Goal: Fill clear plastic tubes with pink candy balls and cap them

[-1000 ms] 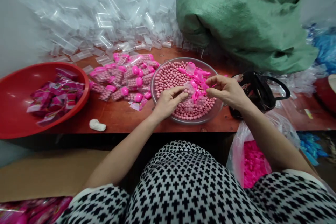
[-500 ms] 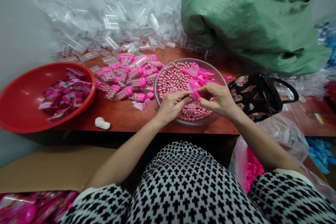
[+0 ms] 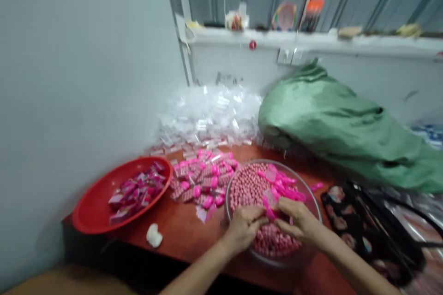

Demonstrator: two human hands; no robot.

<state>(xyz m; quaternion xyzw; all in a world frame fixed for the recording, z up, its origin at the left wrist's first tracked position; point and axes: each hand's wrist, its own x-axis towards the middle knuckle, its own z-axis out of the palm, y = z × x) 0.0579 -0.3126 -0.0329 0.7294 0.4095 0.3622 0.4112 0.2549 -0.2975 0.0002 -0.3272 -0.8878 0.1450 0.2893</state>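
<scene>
Over the clear bowl (image 3: 316, 212) of round pink beads (image 3: 247, 189), my left hand (image 3: 244, 226) and my right hand (image 3: 299, 221) meet fingertip to fingertip. Both pinch a small bright pink plastic piece (image 3: 268, 208); motion blur hides its exact shape. More pink plastic pieces (image 3: 285, 186) lie on the beads at the bowl's right side, a translucent one among them. Left of the bowl, a pile of small clear containers with pink caps (image 3: 207, 182), filled with pink beads, spreads over the red-brown table (image 3: 173, 235).
A red basin (image 3: 93, 203) with pink packets (image 3: 138, 193) stands at left, near a white lump (image 3: 154, 235). Behind are heaped clear plastic containers (image 3: 211, 115) and a large green sack (image 3: 321, 115). A black patterned bag (image 3: 363, 235) lies right. A cluttered ledge (image 3: 263, 39) runs behind.
My view has tilted up and swung left, bringing the wall and ledge into sight. Both hands keep their pinch on the pink piece over the bowl.
</scene>
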